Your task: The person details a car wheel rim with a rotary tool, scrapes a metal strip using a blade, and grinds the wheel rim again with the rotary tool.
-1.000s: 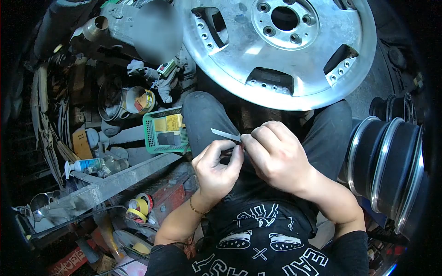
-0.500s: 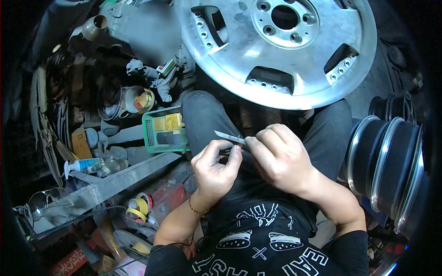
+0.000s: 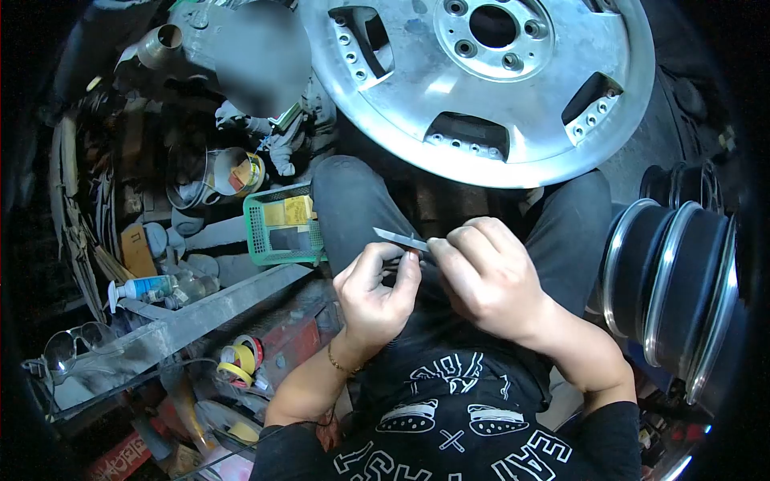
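A large silver metal wheel with rectangular openings (image 3: 553,88) is lying beyond your knees, while black, silver-edged wheel rims (image 3: 638,268) are standing to your right. A green plastic mesh basket (image 3: 257,228) is sitting beside your left knee. Your right hand (image 3: 493,276) is pinching a thin, pointed silver blade (image 3: 393,236) above your lap; it has just eased slightly away from your left hand (image 3: 373,293), exposing more blade, probably giving finer access. Your left fingers are curling narrowly beneath it, their contents unclear.
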Action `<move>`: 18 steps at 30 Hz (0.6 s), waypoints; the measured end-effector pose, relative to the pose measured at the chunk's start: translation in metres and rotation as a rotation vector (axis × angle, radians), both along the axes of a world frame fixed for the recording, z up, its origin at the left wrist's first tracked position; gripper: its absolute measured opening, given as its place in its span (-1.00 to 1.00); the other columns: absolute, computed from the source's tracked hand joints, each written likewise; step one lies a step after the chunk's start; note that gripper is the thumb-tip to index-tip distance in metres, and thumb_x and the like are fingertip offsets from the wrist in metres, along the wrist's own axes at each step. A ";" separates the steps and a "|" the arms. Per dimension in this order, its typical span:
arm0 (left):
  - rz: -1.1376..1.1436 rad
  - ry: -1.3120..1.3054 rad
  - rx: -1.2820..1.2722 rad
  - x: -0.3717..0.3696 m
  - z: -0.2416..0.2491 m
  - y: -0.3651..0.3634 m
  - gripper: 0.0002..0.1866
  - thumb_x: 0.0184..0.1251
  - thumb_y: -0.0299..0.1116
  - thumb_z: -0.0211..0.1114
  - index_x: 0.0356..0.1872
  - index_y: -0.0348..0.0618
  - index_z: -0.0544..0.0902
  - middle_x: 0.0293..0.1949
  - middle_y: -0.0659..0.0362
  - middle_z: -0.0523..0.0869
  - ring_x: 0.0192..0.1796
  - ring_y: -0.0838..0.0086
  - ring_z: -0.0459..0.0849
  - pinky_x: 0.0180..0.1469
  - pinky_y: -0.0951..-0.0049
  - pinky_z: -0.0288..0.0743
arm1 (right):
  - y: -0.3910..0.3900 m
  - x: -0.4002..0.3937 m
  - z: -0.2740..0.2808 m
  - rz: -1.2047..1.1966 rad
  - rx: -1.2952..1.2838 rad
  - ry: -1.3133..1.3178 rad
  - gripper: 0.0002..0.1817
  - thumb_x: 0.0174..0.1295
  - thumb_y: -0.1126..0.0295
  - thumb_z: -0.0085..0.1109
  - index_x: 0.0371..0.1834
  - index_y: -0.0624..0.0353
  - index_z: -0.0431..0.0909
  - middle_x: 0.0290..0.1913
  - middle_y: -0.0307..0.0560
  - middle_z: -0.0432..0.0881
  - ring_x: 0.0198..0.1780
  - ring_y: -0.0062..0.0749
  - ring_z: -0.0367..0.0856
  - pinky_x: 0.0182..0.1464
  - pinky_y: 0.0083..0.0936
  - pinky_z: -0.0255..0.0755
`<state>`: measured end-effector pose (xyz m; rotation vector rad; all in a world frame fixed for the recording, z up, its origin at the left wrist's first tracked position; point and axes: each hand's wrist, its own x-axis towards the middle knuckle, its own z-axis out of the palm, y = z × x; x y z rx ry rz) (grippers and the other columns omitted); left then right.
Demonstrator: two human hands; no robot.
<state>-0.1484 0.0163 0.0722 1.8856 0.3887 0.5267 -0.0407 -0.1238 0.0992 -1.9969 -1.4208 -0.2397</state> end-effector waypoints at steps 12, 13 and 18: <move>-0.033 0.030 0.124 0.002 0.008 -0.002 -0.88 0.31 -0.57 0.33 -0.39 -0.33 0.57 -0.58 0.27 0.62 -0.51 0.74 0.50 -0.47 0.61 0.40 | 0.006 -0.001 -0.004 0.010 0.016 0.001 -0.72 -0.02 0.40 0.18 -0.26 0.37 0.60 -0.37 -0.08 0.50 -0.28 -0.25 0.54 -0.18 -0.39 0.48; -0.030 0.064 0.117 0.001 0.010 -0.001 -0.91 0.27 -0.57 0.35 -0.38 -0.33 0.59 -0.52 0.14 0.67 -0.49 0.55 0.62 -0.42 0.52 0.48 | 0.007 -0.001 -0.006 0.011 0.024 0.004 -0.72 -0.03 0.40 0.18 -0.27 0.37 0.59 -0.37 -0.07 0.50 -0.28 -0.25 0.54 -0.18 -0.40 0.48; -0.007 0.098 0.128 -0.002 0.007 0.004 -0.92 0.23 -0.57 0.37 -0.37 -0.31 0.61 -0.46 0.00 0.72 -0.47 0.29 0.73 -0.37 0.40 0.57 | -0.003 -0.001 -0.002 0.007 -0.001 -0.003 -0.73 -0.02 0.40 0.18 -0.28 0.36 0.59 -0.37 -0.07 0.50 -0.28 -0.25 0.55 -0.17 -0.39 0.48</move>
